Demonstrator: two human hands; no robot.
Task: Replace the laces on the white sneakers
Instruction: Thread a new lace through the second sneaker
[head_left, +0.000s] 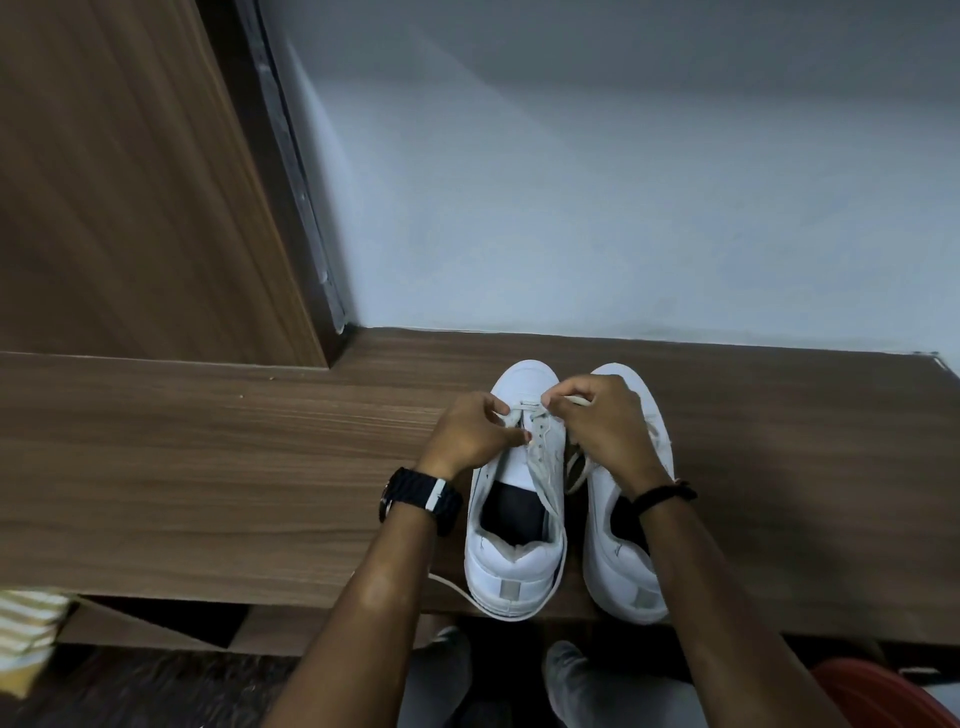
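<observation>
Two white sneakers (566, 499) stand side by side on the wooden worktop (208, 467), heels at the near edge. Left hand (470, 434) and right hand (602, 423) each pinch the lace (550, 467) in a narrow grip at the front eyelets of the left shoe. Risk: uneven pulling could leave lopsided ends or drag a tip back out. A loose lace end trails off the edge. No containers present.

wooden bench (208, 467), two white sneakers (514, 566), loose lace (457, 587)
</observation>
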